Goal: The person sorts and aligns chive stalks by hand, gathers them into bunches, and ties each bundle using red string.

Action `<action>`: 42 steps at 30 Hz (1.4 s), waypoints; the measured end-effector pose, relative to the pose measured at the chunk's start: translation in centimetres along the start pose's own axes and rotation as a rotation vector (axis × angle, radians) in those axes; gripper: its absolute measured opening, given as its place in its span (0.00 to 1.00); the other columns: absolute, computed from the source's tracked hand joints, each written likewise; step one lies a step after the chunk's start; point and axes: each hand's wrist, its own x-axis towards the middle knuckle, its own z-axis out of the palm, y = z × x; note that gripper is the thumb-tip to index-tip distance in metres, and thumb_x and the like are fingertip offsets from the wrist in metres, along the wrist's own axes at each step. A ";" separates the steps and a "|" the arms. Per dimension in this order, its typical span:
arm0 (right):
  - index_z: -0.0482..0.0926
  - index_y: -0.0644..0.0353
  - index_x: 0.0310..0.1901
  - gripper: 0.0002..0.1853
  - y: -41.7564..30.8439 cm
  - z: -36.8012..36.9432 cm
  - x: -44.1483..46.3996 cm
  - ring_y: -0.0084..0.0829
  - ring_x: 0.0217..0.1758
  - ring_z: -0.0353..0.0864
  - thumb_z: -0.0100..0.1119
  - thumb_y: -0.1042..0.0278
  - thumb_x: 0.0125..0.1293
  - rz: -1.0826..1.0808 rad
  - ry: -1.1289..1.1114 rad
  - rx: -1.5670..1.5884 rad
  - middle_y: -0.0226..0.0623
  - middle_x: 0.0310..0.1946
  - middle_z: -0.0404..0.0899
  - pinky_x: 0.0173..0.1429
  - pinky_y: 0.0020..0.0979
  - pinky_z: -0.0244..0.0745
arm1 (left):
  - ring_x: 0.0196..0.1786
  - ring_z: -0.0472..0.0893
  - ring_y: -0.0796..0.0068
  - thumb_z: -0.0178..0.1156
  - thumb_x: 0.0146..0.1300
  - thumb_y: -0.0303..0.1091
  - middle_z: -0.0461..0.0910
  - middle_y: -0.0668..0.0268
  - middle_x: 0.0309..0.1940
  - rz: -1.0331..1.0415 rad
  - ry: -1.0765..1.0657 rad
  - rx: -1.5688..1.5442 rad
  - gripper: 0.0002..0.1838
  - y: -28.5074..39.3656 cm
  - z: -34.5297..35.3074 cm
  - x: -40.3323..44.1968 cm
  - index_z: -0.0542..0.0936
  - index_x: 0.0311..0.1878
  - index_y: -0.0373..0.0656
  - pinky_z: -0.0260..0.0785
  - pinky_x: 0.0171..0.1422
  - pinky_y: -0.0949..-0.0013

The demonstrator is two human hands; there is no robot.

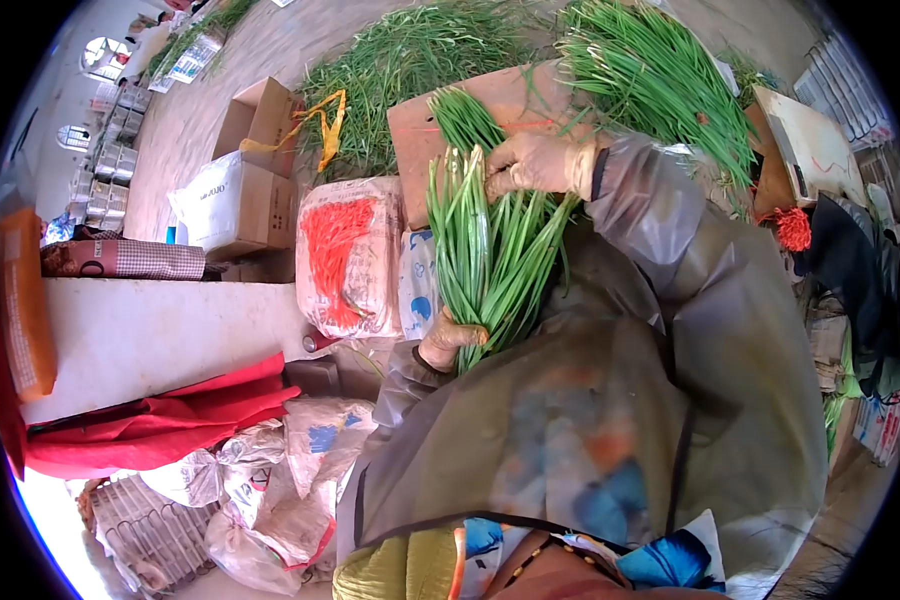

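A bundle of long green stalks (485,255) is held in front of the body, its pale cut ends toward the top. My left hand (452,340) is closed around its lower part, thumb across the stalks. Near the upper right of the bundle, my right hand (535,165) has bent fingers closed on some stalks. Both hands look covered in soiled, thin gloves. Just behind the bundle, a smaller bunch of stalks (465,118) lies on a brown board (420,130).
Loose greens (400,80) and a large stalk pile (660,80) lie beyond the board. Red ties (335,250) rest on a wrapped package (378,215) left of the bundle. Farther left are an open carton (250,190), a white surface (170,325) and red cloth (170,420).
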 end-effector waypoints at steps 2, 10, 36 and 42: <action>0.80 0.62 0.36 0.11 0.9 -0.2 -0.3 0.27 0.40 0.76 0.58 0.64 0.55 -0.069 -0.106 0.462 0.33 0.31 0.80 0.49 0.24 0.66 | 0.45 0.77 0.71 0.68 0.38 0.18 0.78 0.62 0.45 -0.050 0.027 -0.016 0.34 0.0 0.0 -0.2 0.71 0.55 0.39 0.70 0.47 0.70; 0.79 0.55 0.43 0.21 0.2 -1.1 -4.0 0.37 0.45 0.76 0.59 0.47 0.54 -0.063 0.316 -0.357 0.39 0.37 0.78 0.53 0.34 0.66 | 0.50 0.76 0.67 0.74 0.33 0.23 0.76 0.63 0.50 -0.059 0.062 -0.015 0.43 -1.1 -0.4 -0.3 0.68 0.59 0.40 0.68 0.54 0.65; 0.79 0.60 0.32 0.10 4.2 1.9 -1.6 0.26 0.37 0.77 0.60 0.62 0.54 0.046 0.092 0.279 0.32 0.28 0.79 0.43 0.27 0.68 | 0.51 0.75 0.67 0.74 0.33 0.25 0.77 0.63 0.49 0.010 0.025 -0.003 0.42 -1.0 0.6 -0.1 0.69 0.58 0.42 0.67 0.55 0.64; 0.78 0.56 0.38 0.11 4.4 -0.8 -3.2 0.22 0.38 0.77 0.60 0.61 0.55 0.222 0.499 0.939 0.33 0.31 0.79 0.43 0.28 0.71 | 0.45 0.78 0.64 0.74 0.34 0.25 0.77 0.56 0.47 -0.019 -0.004 0.004 0.43 -2.4 -2.0 -0.4 0.66 0.59 0.38 0.71 0.48 0.63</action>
